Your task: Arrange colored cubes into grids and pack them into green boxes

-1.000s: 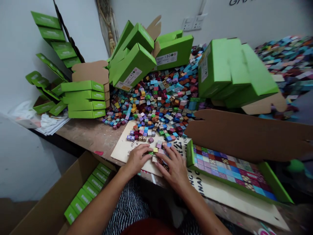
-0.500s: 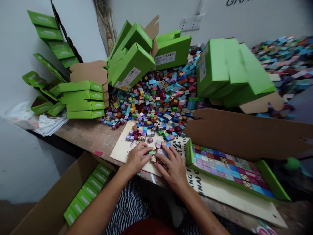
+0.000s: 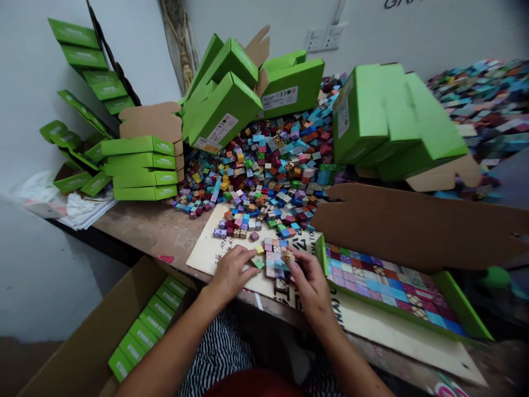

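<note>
My right hand [image 3: 312,278] pinches a small brown-and-gold patterned cube [image 3: 288,256] between thumb and fingers, just above a flat block of cubes in rows [image 3: 270,258]. To its left, my left hand [image 3: 233,271] rests on the cream board with thumb and forefinger apart. A green cube [image 3: 258,263] and a yellow cube [image 3: 259,249] lie by those fingertips; whether they touch is unclear. A single maroon cube [image 3: 254,236] sits behind them. On the right stands an open green box [image 3: 372,292] holding rows of patterned cubes.
Behind my hands spreads a large heap of loose cubes [image 3: 273,160]. Green boxes stand at the back [image 3: 227,110] and right [image 3: 363,110], with a stack of flat ones [image 3: 144,176] at left. A carton [image 3: 86,331] of green boxes sits below the table edge.
My right hand has lifted off the block of cubes and moved right, now with a patterned cube in its fingers. My left hand has barely shifted; the green cube shows more plainly.
</note>
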`<act>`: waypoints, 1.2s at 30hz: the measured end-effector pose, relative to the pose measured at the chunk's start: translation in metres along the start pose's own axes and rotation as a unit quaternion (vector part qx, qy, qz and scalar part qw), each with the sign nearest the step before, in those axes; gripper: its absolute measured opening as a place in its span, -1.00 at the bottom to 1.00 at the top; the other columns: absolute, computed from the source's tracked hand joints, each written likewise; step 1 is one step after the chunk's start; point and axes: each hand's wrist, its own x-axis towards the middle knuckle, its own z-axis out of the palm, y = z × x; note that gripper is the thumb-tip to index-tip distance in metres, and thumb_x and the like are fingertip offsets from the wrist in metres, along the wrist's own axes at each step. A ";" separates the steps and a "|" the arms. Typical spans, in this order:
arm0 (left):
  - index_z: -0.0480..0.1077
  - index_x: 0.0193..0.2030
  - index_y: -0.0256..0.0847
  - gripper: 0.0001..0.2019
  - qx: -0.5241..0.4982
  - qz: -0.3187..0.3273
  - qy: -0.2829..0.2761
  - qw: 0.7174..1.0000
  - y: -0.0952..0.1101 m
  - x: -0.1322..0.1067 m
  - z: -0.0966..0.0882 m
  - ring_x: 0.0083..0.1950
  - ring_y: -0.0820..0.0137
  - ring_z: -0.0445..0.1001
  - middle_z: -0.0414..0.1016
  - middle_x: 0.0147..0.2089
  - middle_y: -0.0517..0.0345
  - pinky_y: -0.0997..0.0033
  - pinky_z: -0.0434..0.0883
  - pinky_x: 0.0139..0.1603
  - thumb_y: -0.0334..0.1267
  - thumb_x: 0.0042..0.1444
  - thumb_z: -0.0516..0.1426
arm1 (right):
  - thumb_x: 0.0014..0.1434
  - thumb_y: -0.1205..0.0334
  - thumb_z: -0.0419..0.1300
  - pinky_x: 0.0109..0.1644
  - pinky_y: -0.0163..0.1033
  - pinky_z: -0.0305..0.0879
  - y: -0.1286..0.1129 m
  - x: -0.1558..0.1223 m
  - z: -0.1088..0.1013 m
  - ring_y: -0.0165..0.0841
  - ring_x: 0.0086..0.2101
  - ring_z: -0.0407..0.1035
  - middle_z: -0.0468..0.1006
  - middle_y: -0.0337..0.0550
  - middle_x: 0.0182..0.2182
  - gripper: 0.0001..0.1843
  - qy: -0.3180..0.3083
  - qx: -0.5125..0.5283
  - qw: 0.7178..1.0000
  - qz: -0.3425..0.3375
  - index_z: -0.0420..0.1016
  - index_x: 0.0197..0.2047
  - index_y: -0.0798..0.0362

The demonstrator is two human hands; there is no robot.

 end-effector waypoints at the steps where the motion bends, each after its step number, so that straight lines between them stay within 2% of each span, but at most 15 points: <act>1: 0.37 0.07 -0.18 -0.66 0.004 -0.002 0.008 1.000 0.001 0.000 0.001 -0.09 0.29 0.41 0.40 -0.12 0.08 0.31 0.38 -0.07 -0.28 0.14 0.19 | 0.23 -0.03 0.08 0.17 0.09 0.17 0.000 0.000 0.000 -0.16 0.05 0.31 0.42 -0.03 0.08 -0.69 0.002 0.016 1.000 0.022 0.34 -0.04 -0.05; 3: 0.38 0.03 -0.20 -0.70 0.006 -0.001 0.019 1.000 0.003 0.000 0.002 -0.11 0.29 0.41 0.40 -0.14 0.08 0.33 0.37 -0.10 -0.28 0.14 0.19 | 0.22 -0.06 0.08 0.18 0.08 0.14 0.001 0.001 0.001 -0.16 0.07 0.29 0.41 -0.02 0.09 -0.65 -0.005 0.024 0.999 0.035 0.33 -0.03 -0.05; 8: 0.39 -0.18 -0.21 -0.87 0.024 -0.022 0.019 0.999 0.008 -0.007 0.003 -0.23 0.34 0.39 0.38 -0.27 0.15 0.41 0.33 -0.24 -0.26 0.14 0.20 | 0.22 -0.05 0.08 0.17 0.04 0.14 -0.003 0.001 0.002 -0.18 0.05 0.29 0.42 -0.04 0.05 -0.65 -0.023 0.005 1.000 0.018 0.33 -0.01 -0.04; 11: 0.38 -0.24 -0.22 -0.88 0.032 -0.034 0.018 0.999 0.010 -0.012 0.003 -0.28 0.37 0.37 0.36 -0.31 0.17 0.44 0.31 -0.27 -0.26 0.14 0.21 | 0.21 -0.04 0.09 0.16 0.03 0.15 -0.005 0.001 0.003 -0.18 0.04 0.30 0.43 -0.04 0.03 -0.65 -0.022 -0.013 1.000 0.012 0.34 -0.03 -0.03; 20: 0.39 -0.14 -0.19 -0.89 0.004 -0.001 0.023 1.000 0.011 -0.011 0.006 -0.17 0.34 0.40 0.40 -0.20 0.11 0.42 0.35 -0.17 -0.29 0.19 0.14 | 0.20 0.03 0.12 0.18 0.05 0.14 -0.001 0.000 0.003 -0.16 0.08 0.29 0.43 -0.02 0.06 -0.71 -0.033 -0.033 0.998 -0.029 0.38 -0.07 -0.03; 24: 0.38 -0.20 -0.21 -0.92 0.041 -0.030 0.026 0.998 0.010 -0.011 0.001 -0.26 0.37 0.40 0.39 -0.25 0.14 0.42 0.34 -0.23 -0.30 0.15 0.15 | 0.20 0.04 0.12 0.18 0.08 0.16 0.001 0.000 0.003 -0.14 0.08 0.29 0.43 -0.01 0.07 -0.73 -0.033 -0.041 0.998 -0.042 0.39 -0.08 -0.03; 27: 0.37 -0.11 -0.20 -0.78 0.050 -0.082 0.036 0.995 0.013 -0.011 -0.001 -0.34 0.40 0.39 0.41 -0.28 0.17 0.40 0.35 -0.25 -0.26 0.09 0.20 | 0.19 0.04 0.14 0.17 0.11 0.17 0.001 0.001 0.003 -0.12 0.07 0.30 0.45 0.01 0.05 -0.73 -0.033 -0.050 0.997 -0.050 0.40 -0.10 -0.03; 31: 0.30 0.11 -0.15 -0.53 -0.059 -0.119 0.002 0.991 0.021 -0.010 0.002 -0.35 0.43 0.44 0.46 -0.20 0.17 0.42 0.41 -0.25 -0.31 0.04 0.24 | 0.17 0.03 0.16 0.16 0.12 0.19 0.000 0.001 0.003 -0.11 0.07 0.30 0.45 0.01 0.05 -0.74 -0.033 -0.061 0.996 -0.055 0.42 -0.12 -0.03; 33: 0.33 0.09 -0.15 -0.57 -0.112 -0.117 -0.017 0.987 0.024 -0.008 0.004 -0.31 0.44 0.48 0.47 -0.15 0.15 0.45 0.42 -0.23 -0.41 0.04 0.21 | 0.18 0.03 0.16 0.16 0.11 0.19 0.000 0.001 0.003 -0.12 0.07 0.31 0.45 0.01 0.05 -0.74 -0.034 -0.057 0.996 -0.055 0.42 -0.12 -0.03; 36: 0.42 -0.04 -0.18 -0.70 -0.085 -0.092 -0.011 0.992 0.024 -0.004 0.006 -0.21 0.37 0.49 0.48 -0.13 0.11 0.39 0.42 -0.14 -0.48 0.07 0.15 | 0.18 0.04 0.15 0.16 0.10 0.19 0.001 0.001 0.002 -0.13 0.07 0.31 0.46 0.00 0.05 -0.74 -0.037 -0.052 0.996 -0.056 0.41 -0.11 -0.03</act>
